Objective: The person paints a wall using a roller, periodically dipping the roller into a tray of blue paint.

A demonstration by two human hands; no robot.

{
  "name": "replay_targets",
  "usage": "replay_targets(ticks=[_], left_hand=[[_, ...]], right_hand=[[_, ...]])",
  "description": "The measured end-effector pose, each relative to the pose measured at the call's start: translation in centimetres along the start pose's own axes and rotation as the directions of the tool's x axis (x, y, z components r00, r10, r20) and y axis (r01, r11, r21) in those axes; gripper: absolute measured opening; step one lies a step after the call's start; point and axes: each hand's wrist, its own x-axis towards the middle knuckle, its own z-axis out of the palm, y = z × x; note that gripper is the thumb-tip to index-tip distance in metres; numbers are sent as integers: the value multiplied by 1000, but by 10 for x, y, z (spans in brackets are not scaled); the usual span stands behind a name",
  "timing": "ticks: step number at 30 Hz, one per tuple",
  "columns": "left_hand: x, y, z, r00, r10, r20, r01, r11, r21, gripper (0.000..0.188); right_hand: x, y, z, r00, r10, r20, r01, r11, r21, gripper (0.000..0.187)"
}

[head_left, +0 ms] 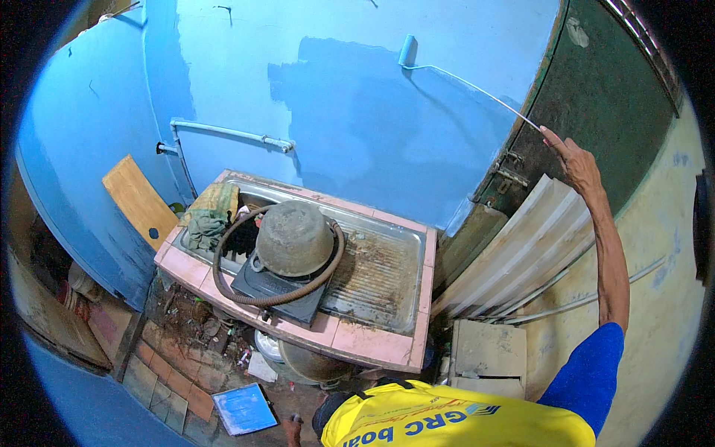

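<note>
My right arm stretches up along the right side. My right hand (579, 165) is closed on the grip end of a paint roller, a finger lying along its thin rod. The roller's blue-coated sleeve (407, 52) rests against the blue wall (357, 112), at the top edge of a darker, fresh-looking blue patch. Low in the view, a small part of my left hand (293, 430) shows beside my yellow shirt; its fingers cannot be made out. Near it on the floor lies a flat rectangular paint tray (244, 408), smeared with blue.
Below the wall stands a pink-tiled sink counter (372, 344), bearing a dented metal pot (295, 238), a black stove (272, 292), a brown hose loop (217, 261) and rags (211, 223). Corrugated sheets (521, 246) lean by a dark green door (603, 89). A wooden board (138, 197) leans left. Debris litters the floor.
</note>
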Motion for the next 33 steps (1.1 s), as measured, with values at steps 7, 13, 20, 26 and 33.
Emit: replay_targets(ticks=[7, 13, 20, 26, 33], left_hand=[[-4, -28, 26, 945, -328, -3, 327, 940, -94, 24], [21, -23, 36, 928, -373, -8, 366, 916, -166, 20], [48, -2, 33, 942, -321, -102, 275, 907, -319, 15], [14, 20, 15, 925, -379, -21, 371, 916, -151, 12], [7, -52, 3, 924, -382, -5, 377, 913, -154, 34]], right_hand=[[7, 4, -10, 999, -39, 9, 39, 999, -33, 61], [26, -28, -1, 999, -52, -11, 51, 997, -58, 57], [76, -78, 1, 994, -93, -49, 92, 995, -24, 54], [103, -110, 11, 992, -105, -64, 104, 994, -31, 45], [155, -171, 4, 984, -139, -115, 144, 989, 42, 43]])
